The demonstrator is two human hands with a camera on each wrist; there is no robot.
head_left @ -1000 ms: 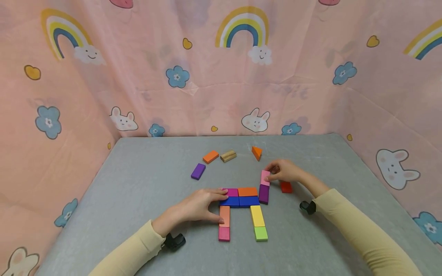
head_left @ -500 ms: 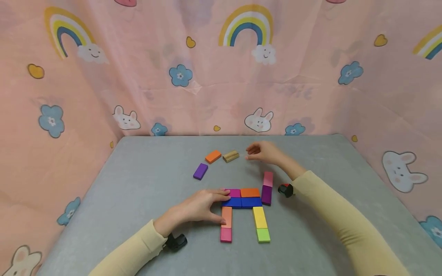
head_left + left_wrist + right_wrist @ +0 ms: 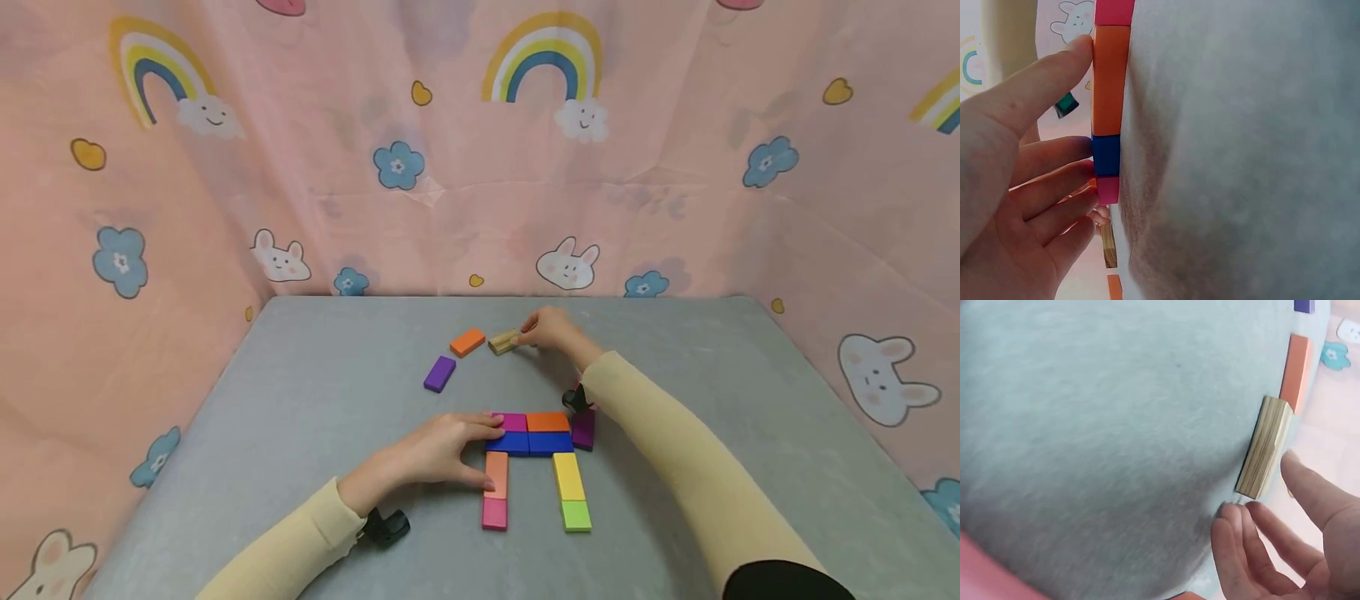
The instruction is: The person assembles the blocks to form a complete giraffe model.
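My left hand (image 3: 438, 450) lay spread, thumb against the smooth peach block (image 3: 497, 468), fingertips at the magenta block (image 3: 515, 423) and blue oblong (image 3: 513, 445). My right hand (image 3: 553, 327), thumb and fingers parted, stood at the wood-grained block (image 3: 501, 342), near twelve o'clock on the grey table (image 3: 337, 375); contact unclear. Flat orange block (image 3: 467, 342) sat at its nine, purple oblong (image 3: 439, 374) at eight.

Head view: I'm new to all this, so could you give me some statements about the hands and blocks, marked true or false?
1. The right hand is at the wooden block. True.
2. The left hand is lifted clear of every block. False: it touches the magenta block.
3. The yellow block meets the light green block end to end. True.
4. The two blue blocks lie far apart. False: their ends meet.
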